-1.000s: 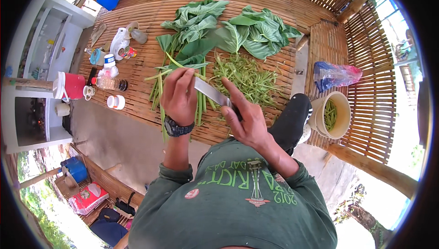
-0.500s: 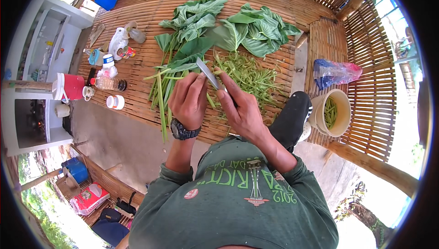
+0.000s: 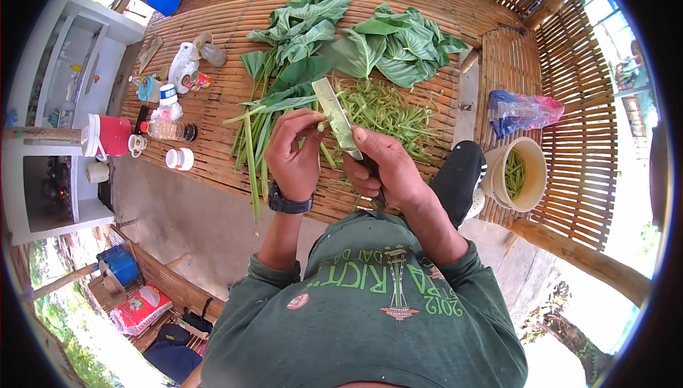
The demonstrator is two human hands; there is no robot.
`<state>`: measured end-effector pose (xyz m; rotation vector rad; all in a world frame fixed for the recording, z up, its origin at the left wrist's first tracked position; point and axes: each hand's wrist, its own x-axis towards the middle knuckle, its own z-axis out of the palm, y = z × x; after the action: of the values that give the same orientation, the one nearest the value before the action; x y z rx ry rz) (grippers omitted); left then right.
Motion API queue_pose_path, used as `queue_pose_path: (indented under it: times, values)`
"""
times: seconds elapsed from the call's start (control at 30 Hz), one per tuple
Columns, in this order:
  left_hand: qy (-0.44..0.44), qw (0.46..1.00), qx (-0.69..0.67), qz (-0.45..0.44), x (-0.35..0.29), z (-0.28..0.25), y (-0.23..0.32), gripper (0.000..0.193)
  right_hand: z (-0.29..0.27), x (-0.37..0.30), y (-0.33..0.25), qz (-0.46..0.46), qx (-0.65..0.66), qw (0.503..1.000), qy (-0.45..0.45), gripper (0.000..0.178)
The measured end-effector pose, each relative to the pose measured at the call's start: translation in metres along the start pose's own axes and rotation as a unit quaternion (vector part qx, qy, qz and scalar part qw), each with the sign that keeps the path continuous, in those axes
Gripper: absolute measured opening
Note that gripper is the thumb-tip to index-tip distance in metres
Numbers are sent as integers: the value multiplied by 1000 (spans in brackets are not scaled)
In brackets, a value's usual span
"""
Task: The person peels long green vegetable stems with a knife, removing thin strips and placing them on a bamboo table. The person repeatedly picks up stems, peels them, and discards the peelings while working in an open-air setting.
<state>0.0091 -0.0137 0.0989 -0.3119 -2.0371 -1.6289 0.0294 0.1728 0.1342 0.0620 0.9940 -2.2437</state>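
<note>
My right hand (image 3: 391, 169) grips the dark handle of a knife (image 3: 337, 119). Its broad blade points up and to the left, its flat side showing wet green smears. Close against the blade, my left hand (image 3: 292, 156), with a dark watch at the wrist, pinches a short green stem piece (image 3: 321, 125); most of that piece is hidden by fingers and blade. Beyond my hands lies a heap of thin green peelings (image 3: 395, 116). Long leaf stalks (image 3: 251, 164) rest left of my left hand, below large green leaves (image 3: 302, 28). A second leaf bunch (image 3: 405, 50) lies farther right.
The bamboo-slat table (image 3: 220, 110) holds bottles, jars and a white-lidded jar (image 3: 179, 159) at left, near a red jug (image 3: 110, 135). A cream bucket (image 3: 530, 174) with cut green stems stands at right, below a plastic bag (image 3: 523, 114). My dark-clad knee (image 3: 455, 181) is beside the table edge.
The knife has turned so that its flat side faces up, and my right hand has rolled over and shifted slightly right. My left fingers have turned, exposing the stem piece's end.
</note>
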Motion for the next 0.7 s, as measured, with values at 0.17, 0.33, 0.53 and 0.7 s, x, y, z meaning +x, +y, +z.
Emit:
queue_pose_path:
  times: [0.17, 0.33, 0.53, 0.7]
  values:
    - [-18, 991, -127, -48, 0, -6, -6, 23, -20, 6, 3, 17, 50, 998, -22, 41]
    - [35, 950, -275, -146, 6, -27, -2, 16, -49, 15, -4, -5, 49, 996, 75, 56]
    - [166, 937, -278, -132, 25, -104, -23, 19, -176, 14, 4, -67, 93, 978, 176, 35]
    - [249, 930, -252, -94, 38, -193, -29, 25, -260, 5, 4, -97, 126, 947, 280, 31]
